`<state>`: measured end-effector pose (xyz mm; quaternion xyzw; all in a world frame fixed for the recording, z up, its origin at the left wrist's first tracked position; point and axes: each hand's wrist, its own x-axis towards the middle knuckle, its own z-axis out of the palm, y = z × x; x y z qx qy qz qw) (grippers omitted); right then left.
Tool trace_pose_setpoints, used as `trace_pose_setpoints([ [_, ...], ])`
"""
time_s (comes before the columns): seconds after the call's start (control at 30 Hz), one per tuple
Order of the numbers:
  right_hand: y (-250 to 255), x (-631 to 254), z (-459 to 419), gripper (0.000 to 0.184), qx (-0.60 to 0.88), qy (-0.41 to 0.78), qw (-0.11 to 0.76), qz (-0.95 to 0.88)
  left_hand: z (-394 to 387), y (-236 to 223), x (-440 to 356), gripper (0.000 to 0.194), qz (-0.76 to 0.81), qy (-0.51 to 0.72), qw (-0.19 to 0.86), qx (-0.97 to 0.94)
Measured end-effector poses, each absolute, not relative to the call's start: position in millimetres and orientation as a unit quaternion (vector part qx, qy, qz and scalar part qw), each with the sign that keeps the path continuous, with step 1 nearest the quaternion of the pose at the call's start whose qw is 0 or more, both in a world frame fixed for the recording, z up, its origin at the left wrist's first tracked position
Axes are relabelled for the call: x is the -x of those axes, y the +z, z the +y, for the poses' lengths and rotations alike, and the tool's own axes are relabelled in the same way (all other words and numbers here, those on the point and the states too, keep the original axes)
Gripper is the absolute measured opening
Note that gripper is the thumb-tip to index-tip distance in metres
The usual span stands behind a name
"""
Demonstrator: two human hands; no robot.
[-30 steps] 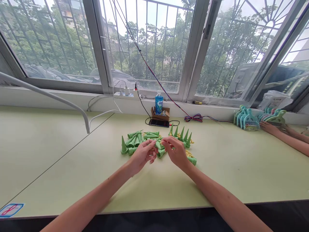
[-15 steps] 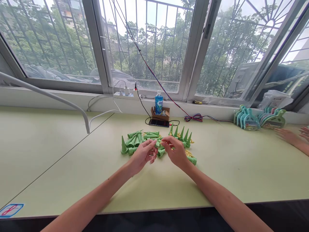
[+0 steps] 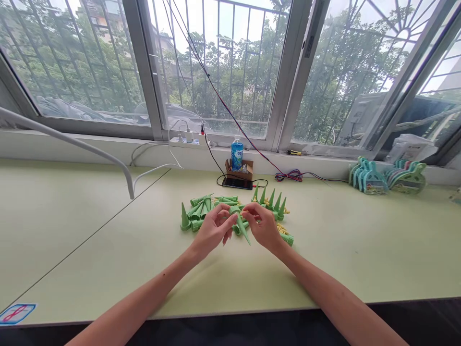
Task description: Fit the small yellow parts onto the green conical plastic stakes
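My left hand [image 3: 215, 228] grips a green plastic plant-watering spike [image 3: 243, 228] by its wide ribbed end, its pointed tip aimed down and toward me. Close against that ribbed end, my right hand [image 3: 262, 225] has thumb and forefinger pinched together. A yellowish bit shows near those fingertips, too small to name. Around and behind both hands lies a pile of similar green spikes [image 3: 201, 208]. Several green spikes [image 3: 271, 198] stand point-up in a row at the right, and one spike [image 3: 185, 219] stands alone at the left. Small yellow pegs [image 3: 282, 229] lie beside my right hand.
Behind the pile lie a phone [image 3: 236, 183] with a cable and a blue bottle [image 3: 236, 154] in a small cardboard box [image 3: 245, 174]. Coiled wires [image 3: 289, 176] rest farther right. Bundled green and teal hangers [image 3: 370, 177] stand by the window wall. A white tube [image 3: 108, 153] arches over the left side.
The spike in my left hand has turned, so its long tapered point now faces down toward me. My right hand stays pinched beside it. Another person's hands at the far right have mostly left view.
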<state>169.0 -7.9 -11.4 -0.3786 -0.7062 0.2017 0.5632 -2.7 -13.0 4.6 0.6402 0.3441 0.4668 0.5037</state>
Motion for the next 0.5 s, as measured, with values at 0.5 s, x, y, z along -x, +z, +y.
trace_pose_setpoints([
  [0.5, -10.3, -168.1, -8.1, 0.016, 0.377, 0.211, 0.572, -0.697, -16.5, 1.0, -1.0, 0.030, 0.376, 0.501, 0.379, -0.681],
])
